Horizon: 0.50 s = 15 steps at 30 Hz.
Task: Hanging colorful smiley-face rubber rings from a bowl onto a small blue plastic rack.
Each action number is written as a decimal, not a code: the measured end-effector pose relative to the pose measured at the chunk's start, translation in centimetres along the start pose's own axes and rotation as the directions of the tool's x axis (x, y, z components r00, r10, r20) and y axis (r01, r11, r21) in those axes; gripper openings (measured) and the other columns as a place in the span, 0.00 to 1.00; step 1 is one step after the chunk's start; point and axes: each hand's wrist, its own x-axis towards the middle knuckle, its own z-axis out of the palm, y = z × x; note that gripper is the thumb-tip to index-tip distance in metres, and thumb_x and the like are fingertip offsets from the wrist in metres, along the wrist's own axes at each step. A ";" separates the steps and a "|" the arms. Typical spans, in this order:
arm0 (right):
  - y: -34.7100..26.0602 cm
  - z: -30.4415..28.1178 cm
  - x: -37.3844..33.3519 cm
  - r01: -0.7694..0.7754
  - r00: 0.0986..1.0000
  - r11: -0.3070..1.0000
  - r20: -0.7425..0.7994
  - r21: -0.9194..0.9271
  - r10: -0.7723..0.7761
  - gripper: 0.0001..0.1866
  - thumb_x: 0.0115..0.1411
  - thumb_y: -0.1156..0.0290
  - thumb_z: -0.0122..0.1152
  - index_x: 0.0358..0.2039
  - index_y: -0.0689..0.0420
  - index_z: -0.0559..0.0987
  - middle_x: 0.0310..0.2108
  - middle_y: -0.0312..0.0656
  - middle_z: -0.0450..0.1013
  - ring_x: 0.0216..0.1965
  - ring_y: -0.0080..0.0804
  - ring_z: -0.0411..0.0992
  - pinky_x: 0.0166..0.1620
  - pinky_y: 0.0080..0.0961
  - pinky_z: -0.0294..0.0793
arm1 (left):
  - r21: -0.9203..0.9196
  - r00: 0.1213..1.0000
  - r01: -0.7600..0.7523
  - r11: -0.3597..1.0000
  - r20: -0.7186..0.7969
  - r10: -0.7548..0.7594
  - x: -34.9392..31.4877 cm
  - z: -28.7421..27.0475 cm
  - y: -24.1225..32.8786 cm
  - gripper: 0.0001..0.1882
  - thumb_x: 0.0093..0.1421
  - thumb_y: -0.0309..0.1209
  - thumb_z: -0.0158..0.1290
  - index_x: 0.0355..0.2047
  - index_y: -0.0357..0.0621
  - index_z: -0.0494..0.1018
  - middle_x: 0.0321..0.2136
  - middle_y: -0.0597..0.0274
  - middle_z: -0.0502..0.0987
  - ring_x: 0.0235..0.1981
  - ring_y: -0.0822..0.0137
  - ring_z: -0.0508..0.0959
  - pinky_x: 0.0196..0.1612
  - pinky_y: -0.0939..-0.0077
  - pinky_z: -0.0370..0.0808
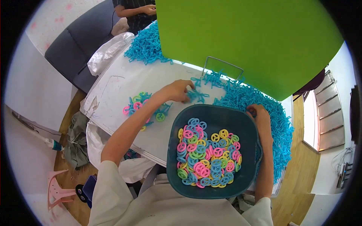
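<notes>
My left hand (178, 91) reaches over the white table, thumb and fingers apart and bent, beside a few loose blue plastic pieces (198, 96). My right hand (260, 113) is at the edge of a big pile of the same thin blue pieces (273, 126), just past the basin's far right corner. Its fingers are curled, and what they hold, if anything, is hidden. Between my forearms and close to my body is a dark green plastic basin (211, 113). Many small plastic wheels (203, 171) in pink, yellow, blue and green lie in it.
Left of the basin is a small heap of wheels and blue pieces (139, 105). A green panel (245, 41) rises across the table's far side, with a wire frame (224, 64) at its foot. Another blue pile (147, 45) lies far left, near another person's arm (135, 11).
</notes>
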 end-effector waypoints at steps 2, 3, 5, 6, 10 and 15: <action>0.1 0.2 0.0 0.017 0.999 1.000 -0.034 0.019 -0.016 0.08 0.53 0.74 0.63 0.34 0.60 0.79 0.35 0.49 0.73 0.37 0.45 0.74 0.40 0.36 0.73 | -0.244 0.993 0.009 0.970 0.119 0.021 1.0 0.0 0.6 0.26 0.52 0.31 0.61 0.52 0.46 0.67 0.38 0.44 0.76 0.37 0.50 0.79 0.42 0.62 0.76; 0.3 0.2 0.0 0.016 0.999 1.000 -0.031 0.018 -0.015 0.08 0.53 0.74 0.63 0.34 0.60 0.79 0.35 0.49 0.73 0.37 0.45 0.74 0.40 0.36 0.73 | -0.355 0.996 -0.010 0.935 0.080 0.041 1.2 0.0 1.1 0.24 0.52 0.30 0.60 0.50 0.46 0.69 0.37 0.45 0.77 0.36 0.52 0.79 0.41 0.63 0.76; 0.7 0.0 0.1 -0.016 0.999 0.999 0.040 -0.036 0.017 0.09 0.52 0.74 0.63 0.35 0.60 0.79 0.35 0.48 0.71 0.37 0.46 0.73 0.40 0.37 0.73 | -0.460 0.998 -0.032 0.888 0.039 0.056 1.3 -0.4 1.3 0.21 0.52 0.29 0.59 0.48 0.46 0.71 0.37 0.47 0.77 0.36 0.55 0.80 0.41 0.64 0.76; 0.7 0.1 0.0 -0.019 0.999 0.999 0.040 -0.034 0.020 0.09 0.52 0.74 0.63 0.35 0.60 0.79 0.35 0.48 0.71 0.37 0.46 0.73 0.40 0.37 0.73 | -0.244 0.993 -0.108 0.964 -0.079 0.091 1.1 -1.0 0.8 0.19 0.54 0.28 0.58 0.47 0.44 0.72 0.38 0.50 0.77 0.34 0.58 0.80 0.39 0.67 0.77; 0.7 -0.5 -0.3 0.016 1.000 1.000 -0.017 -0.016 -0.016 0.08 0.53 0.75 0.62 0.36 0.60 0.79 0.36 0.48 0.70 0.37 0.44 0.73 0.40 0.34 0.72 | 0.123 0.985 -0.082 0.989 -0.140 0.099 0.2 -0.6 0.8 0.16 0.53 0.30 0.59 0.43 0.43 0.74 0.34 0.55 0.79 0.32 0.62 0.79 0.36 0.68 0.76; 0.7 -2.1 0.3 0.059 0.995 0.998 -0.082 0.013 -0.057 0.07 0.57 0.76 0.59 0.38 0.59 0.77 0.36 0.45 0.68 0.37 0.38 0.71 0.41 0.31 0.71 | 0.301 0.934 -0.216 0.929 -0.214 0.286 0.1 2.6 0.1 0.16 0.51 0.32 0.61 0.39 0.42 0.75 0.29 0.55 0.79 0.31 0.59 0.79 0.36 0.67 0.75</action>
